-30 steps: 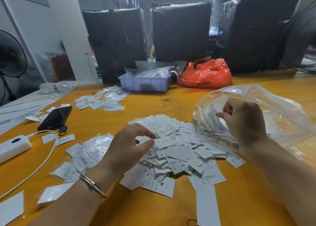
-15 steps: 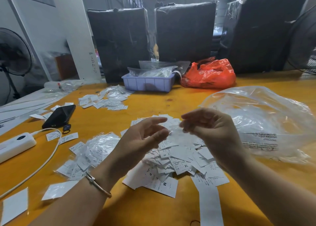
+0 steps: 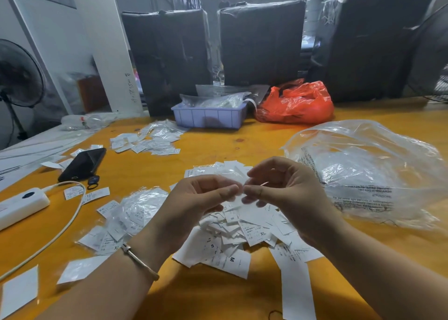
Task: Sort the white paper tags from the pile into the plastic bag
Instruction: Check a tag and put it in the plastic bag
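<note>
1. While both of my hands hover above the pile of white paper tags (image 3: 244, 232) at the centre of the frame, my left hand (image 3: 194, 198) and right hand (image 3: 281, 188) meet fingertip to fingertip.
2. Grip state: the thumb and fingers of each hand are curled inward and appear to pinch one blurred white tag (image 3: 234, 174) between them. I judge both grips closed on that tag, though blur hides the exact contact.
3. Task item location: the pile lies on the orange desk (image 3: 194, 295), directly under my hands, with the clear plastic bag (image 3: 378, 174) lying just beside it at centre right.
4. Progress, judged: the bag looks nearly empty, apart from its own printed warning text, and the pile is large. Most sorting remains.
5. Smaller heaps of tags lie at lower left (image 3: 126, 218) and upper left (image 3: 148, 141), some sleeved in clear film.
6. Remaining work: carry the pinched tag to the bag, then repeat for the pile.
</note>
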Demonstrator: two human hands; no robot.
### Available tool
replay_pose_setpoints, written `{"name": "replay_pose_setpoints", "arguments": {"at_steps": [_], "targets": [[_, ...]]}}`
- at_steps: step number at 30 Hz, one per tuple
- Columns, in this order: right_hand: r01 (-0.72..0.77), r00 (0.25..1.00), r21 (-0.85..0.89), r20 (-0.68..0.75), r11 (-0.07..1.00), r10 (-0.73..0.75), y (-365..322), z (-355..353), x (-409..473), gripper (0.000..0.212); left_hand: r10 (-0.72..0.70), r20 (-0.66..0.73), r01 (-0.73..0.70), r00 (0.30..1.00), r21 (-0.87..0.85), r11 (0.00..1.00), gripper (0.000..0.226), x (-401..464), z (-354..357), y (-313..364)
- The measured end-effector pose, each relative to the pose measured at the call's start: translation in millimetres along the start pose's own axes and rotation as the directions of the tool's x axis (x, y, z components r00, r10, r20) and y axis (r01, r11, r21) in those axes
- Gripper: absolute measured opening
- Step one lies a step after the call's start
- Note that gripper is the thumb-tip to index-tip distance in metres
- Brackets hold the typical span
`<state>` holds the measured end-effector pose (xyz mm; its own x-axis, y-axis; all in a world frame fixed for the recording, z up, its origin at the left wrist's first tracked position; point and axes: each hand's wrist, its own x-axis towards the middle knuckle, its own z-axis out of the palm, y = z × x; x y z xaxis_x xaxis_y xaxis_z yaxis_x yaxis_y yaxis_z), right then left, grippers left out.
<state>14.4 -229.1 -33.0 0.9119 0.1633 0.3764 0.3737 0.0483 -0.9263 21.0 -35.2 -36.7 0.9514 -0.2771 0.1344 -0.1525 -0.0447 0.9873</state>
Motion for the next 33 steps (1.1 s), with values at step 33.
{"name": "replay_pose_setpoints", "arguments": {"at_steps": [33], "targets": [[-0.159, 0.985, 0.008, -0.061, 0.987, 0.159, -7, -24, 12, 0.012, 0.161, -0.167, -0.130, 0.973, 0.178, 0.975, 0.004, 3, -5, -4]]}}
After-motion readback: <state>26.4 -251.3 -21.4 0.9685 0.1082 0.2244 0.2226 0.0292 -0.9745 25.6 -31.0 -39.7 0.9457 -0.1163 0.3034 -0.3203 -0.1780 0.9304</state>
